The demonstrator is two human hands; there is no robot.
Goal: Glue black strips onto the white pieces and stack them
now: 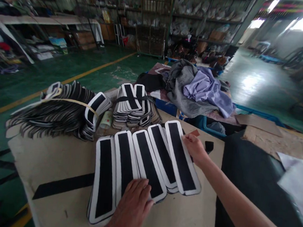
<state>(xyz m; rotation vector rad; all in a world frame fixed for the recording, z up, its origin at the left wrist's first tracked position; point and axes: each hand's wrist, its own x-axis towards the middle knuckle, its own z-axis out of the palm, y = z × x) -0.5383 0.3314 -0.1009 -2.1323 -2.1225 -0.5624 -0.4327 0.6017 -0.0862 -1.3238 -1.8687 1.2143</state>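
Note:
Several long white panels with rounded corners and black centres lie side by side, in small overlapping piles, on the tan tabletop [184,216]. My right hand [195,146] pinches the upper right edge of the rightmost panel [181,159], which overlaps the pile to its left. Across the lower part of the middle panel [149,163] lies my left hand [134,201], fingers stretched out and resting on top. Two more panels sit left of it, the second panel [126,164] and the leftmost panel [104,180]. A black strap [64,185] runs out from the leftmost pile.
Behind the panels stand a strapped stack of similar pieces [132,108] and a large banded heap [57,115]. A pale roll [106,120] is between them. Grey and lavender cloth [204,86] is piled beyond, over a blue crate [206,127]. Cardboard [269,139] lies right.

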